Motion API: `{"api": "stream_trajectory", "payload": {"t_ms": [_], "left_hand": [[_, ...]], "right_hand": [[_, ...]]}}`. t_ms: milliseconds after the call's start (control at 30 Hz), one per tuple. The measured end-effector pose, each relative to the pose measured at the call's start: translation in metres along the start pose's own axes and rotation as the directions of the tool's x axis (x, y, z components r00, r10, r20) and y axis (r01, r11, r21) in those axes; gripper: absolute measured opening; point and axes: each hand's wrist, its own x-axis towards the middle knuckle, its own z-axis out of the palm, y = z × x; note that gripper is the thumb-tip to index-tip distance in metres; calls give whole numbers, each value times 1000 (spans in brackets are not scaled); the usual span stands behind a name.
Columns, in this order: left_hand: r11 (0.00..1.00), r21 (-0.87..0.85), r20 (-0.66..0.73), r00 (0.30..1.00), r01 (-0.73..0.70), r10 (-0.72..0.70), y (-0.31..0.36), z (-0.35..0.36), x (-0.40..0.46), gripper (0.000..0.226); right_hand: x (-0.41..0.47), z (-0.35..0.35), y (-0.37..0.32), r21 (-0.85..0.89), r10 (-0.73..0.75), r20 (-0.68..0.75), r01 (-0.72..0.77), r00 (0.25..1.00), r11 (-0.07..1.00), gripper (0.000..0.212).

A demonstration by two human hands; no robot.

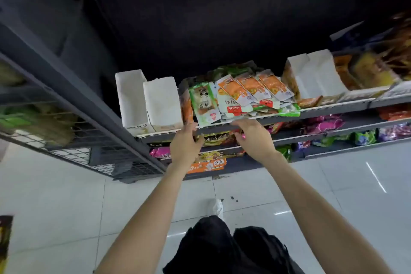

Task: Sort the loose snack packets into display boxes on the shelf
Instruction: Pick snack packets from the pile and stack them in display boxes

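Note:
Loose snack packets (242, 98) lie heaped in the middle of the top shelf, orange ones on top of green and white ones. A green packet (204, 104) leans at the heap's left end. Two white display boxes (155, 100) stand left of the heap and another white box (315, 75) stands to its right. My left hand (185, 142) reaches up to the shelf's front edge just below the green packet, fingers extended. My right hand (253, 138) touches the front edge of the heap with its fingertips, thumb tucked below the rail.
The dark shelf rail (311, 113) runs along the front. Lower shelves hold purple, green and orange packets (327, 124) and an orange box with a price tag (209, 162). A wire-mesh rack (66, 135) juts out at left. Below is a white tiled floor (333, 196).

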Motion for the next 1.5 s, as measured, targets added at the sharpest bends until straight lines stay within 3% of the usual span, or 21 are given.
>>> {"api": "stream_trajectory", "payload": {"t_ms": [100,267,367,500,600,667,733,833,900,1000,1067,1133,1167,1233,1300,1367,1433,1500], "left_hand": [[978,182,56,994,-106,97,-1,21,30,59],[919,348,180,975,-184,127,-3,54,69,85],[902,383,189,973,-199,135,-6,66,74,69],[937,267,12,974,-223,228,-6,61,71,38],[953,238,-58,976,-189,208,5,43,70,16],[971,211,-107,985,-110,135,16,28,74,19],[995,99,-161,986,-22,37,30,15,82,26],[960,-263,-179,972,101,-151,53,-14,94,29],[867,-472,-150,955,157,-255,65,-34,99,27],[642,-726,10,936,248,-351,79,-58,96,22],[501,-823,121,945,267,-305,84,-70,88,23],[502,-842,108,973,198,-203,77,-73,79,30],[560,-813,51,979,156,-198,69,-74,75,30],[657,-743,-30,974,129,-225,51,-77,64,29],[671,-715,61,973,199,-224,35,-79,51,42],[662,-689,234,955,296,-183,20,-77,38,50],[656,-688,285,947,310,-148,6,-72,23,43],[647,-709,230,960,279,-162,-9,-66,11,29]], "right_hand": [[33,12,3,-72,-20,-72,15,997,997,45],[83,23,20,-349,-56,99,87,993,933,66],[101,28,30,-432,-12,223,110,975,895,69],[103,32,41,-391,9,284,108,959,914,67],[103,31,43,-328,-29,242,110,970,938,68],[101,27,39,-214,-100,130,126,986,969,70],[98,24,25,-19,-141,-5,140,990,990,75],[100,23,-4,205,-107,-115,129,988,970,81],[105,23,-19,262,-83,-168,126,982,957,78],[111,12,-30,253,-69,-311,152,948,955,51],[112,0,-29,225,-55,-368,147,928,963,31],[111,-11,-27,383,76,-282,40,956,923,22],[109,-17,-26,550,169,-186,-39,968,834,23],[105,-26,-24,839,254,46,-176,966,516,28],[97,-32,-28,906,222,199,-265,955,331,27],[90,-34,-36,911,150,300,-329,942,247,24],[88,-34,-45,893,75,339,-346,938,288,17],[90,-30,-53,809,-4,269,-224,963,544,12]]}}
